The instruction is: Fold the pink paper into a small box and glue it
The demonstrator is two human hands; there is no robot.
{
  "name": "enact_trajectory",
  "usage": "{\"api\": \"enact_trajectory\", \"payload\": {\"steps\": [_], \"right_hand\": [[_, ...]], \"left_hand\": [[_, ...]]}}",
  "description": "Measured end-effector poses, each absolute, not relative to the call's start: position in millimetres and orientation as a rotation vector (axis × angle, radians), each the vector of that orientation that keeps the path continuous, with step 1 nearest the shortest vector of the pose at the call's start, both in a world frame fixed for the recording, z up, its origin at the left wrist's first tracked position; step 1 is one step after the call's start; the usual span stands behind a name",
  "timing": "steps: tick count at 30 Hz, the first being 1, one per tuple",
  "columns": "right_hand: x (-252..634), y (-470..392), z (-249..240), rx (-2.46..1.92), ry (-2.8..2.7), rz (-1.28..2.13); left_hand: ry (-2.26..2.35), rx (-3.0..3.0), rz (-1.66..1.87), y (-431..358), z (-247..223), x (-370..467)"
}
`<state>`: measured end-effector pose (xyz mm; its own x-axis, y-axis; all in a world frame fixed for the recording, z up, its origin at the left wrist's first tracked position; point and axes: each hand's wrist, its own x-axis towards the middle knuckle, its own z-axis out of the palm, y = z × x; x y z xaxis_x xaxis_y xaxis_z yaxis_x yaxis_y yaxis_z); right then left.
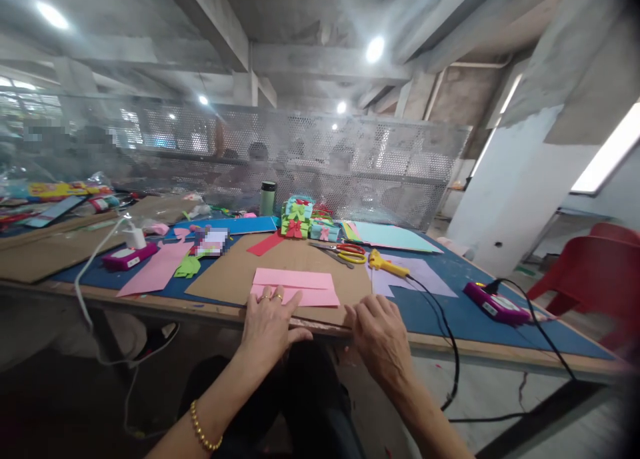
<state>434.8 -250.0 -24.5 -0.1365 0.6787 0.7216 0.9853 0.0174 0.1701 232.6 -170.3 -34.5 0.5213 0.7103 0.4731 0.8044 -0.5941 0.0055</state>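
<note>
My left hand [267, 319] lies with its fingers spread on the near edge of a folded pink paper sheet [300, 280], which shows a crease along its length. It rests on a brown cardboard sheet [225, 272] at the table's front edge. To the right of the paper, my right hand [377, 332] is closed, fingers curled down by the cardboard's edge. Whatever its fingers hold, if anything, is hidden. Just beyond it are a yellow hot glue gun [387, 266] and lavender paper [430, 276]. Scissors with red and yellow handles [353, 251] lie behind the pink sheet.
Small green and blue gift boxes with bows [296, 219] stand at the back beside a green tumbler [268, 199]. Purple power boxes [493, 304] with cables sit on the blue tabletop [540, 329]. Pink paper [160, 266] lies left. A perforated metal screen [390, 169] rises behind.
</note>
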Motion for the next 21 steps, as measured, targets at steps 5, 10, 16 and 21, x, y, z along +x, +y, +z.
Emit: {"api": "enact_trajectory", "payload": {"steps": [5, 10, 16, 21], "right_hand": [[407.0, -228.3, -25.0, -1.425, -2.154, -0.613], [410.1, -219.7, -37.8, -1.487, -2.116, -0.522], [415.8, -225.3, -39.8, -1.526, -2.050, -0.541], [414.1, -227.8, -35.0, -1.534, -2.079, -0.454]], "left_hand": [[-1.300, -2.542, -0.644, -170.9, -33.7, 233.2], [-1.317, -2.523, -0.653, -172.1, -35.2, 233.7], [-1.371, -2.490, -0.725, -177.9, -37.8, 236.9], [-1.422, -2.416, -0.807, -184.9, -22.6, 254.3]]}}
